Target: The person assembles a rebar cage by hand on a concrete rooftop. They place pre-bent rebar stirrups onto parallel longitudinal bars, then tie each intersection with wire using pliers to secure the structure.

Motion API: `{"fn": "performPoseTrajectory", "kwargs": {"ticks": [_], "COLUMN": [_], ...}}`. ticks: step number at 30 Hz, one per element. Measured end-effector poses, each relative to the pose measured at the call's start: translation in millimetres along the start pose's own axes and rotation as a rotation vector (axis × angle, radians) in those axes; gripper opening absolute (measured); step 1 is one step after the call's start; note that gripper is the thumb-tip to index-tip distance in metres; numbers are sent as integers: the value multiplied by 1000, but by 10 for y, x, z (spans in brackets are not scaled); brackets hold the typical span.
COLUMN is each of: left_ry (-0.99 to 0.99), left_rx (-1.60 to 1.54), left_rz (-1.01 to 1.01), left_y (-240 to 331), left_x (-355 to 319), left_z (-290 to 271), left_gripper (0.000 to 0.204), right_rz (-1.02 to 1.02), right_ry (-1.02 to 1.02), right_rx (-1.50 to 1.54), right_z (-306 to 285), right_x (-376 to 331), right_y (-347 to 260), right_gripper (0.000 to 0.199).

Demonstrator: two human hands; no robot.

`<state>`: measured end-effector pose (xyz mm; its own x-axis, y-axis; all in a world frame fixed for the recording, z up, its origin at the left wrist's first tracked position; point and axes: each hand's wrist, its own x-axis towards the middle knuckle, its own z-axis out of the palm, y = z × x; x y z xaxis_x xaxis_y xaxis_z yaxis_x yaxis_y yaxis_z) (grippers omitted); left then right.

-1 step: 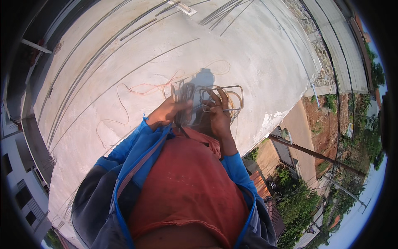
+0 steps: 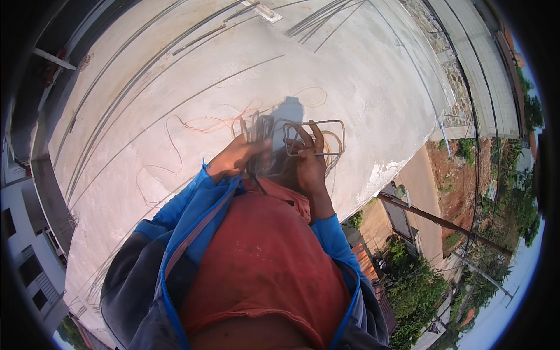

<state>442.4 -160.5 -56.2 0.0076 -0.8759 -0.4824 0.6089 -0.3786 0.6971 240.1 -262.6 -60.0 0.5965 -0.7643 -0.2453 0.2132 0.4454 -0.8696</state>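
My left hand [image 2: 231, 157] is closed round an upright bundle of bent steel stirrups [image 2: 265, 129], partly smeared by motion. In the fingers of my right hand [image 2: 310, 166] is a rectangular steel stirrup [image 2: 343, 137], held flat and pointing away to the right. A coil of thin tan wire [image 2: 336, 158] shows behind that stirrup, next to my right hand; whether the hand touches it I cannot tell. Loose reddish string [image 2: 213, 123] lies in loops on the concrete beyond my left hand. My shadow falls between and beyond both hands.
Long steel rods [image 2: 125, 79] lie across the concrete slab [image 2: 373, 76] at the left and far side. A flat pale tool [image 2: 268, 13] rests at the far edge of view. The slab's broken edge [image 2: 385, 172] drops off at the right, with cables [image 2: 475, 116] beyond.
The view has shifted very slightly. Both hands keep their grips and their places relative to each other.
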Motion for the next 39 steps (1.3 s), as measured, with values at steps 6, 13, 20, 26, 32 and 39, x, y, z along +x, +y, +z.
{"fn": "performPoseTrajectory", "kwargs": {"ticks": [6,13,20,26,32,39], "left_ry": [134,252,394,675,724,828], "left_rx": [-171,-425,-490,-471,-472,-473], "left_rz": [51,142,171,198,180,196], "left_y": [264,563,900,1513,2064,2044], "left_x": [146,611,1032,1944,2395,2457], "left_z": [-253,-230,-441,-376,-197,-496], "left_gripper": [27,21,23,20,25,33], "right_rz": [9,207,37,306,538,407], "right_ry": [-48,-66,117,-344,-676,-814], "right_rx": [301,711,475,-379,-321,-498], "right_z": [219,319,-827,-630,328,708], "right_x": [747,2151,4167,4399,4427,4867], "right_y": [-134,-356,-1374,-1186,-840,-647], "right_gripper": [64,57,53,72,89,80]}}
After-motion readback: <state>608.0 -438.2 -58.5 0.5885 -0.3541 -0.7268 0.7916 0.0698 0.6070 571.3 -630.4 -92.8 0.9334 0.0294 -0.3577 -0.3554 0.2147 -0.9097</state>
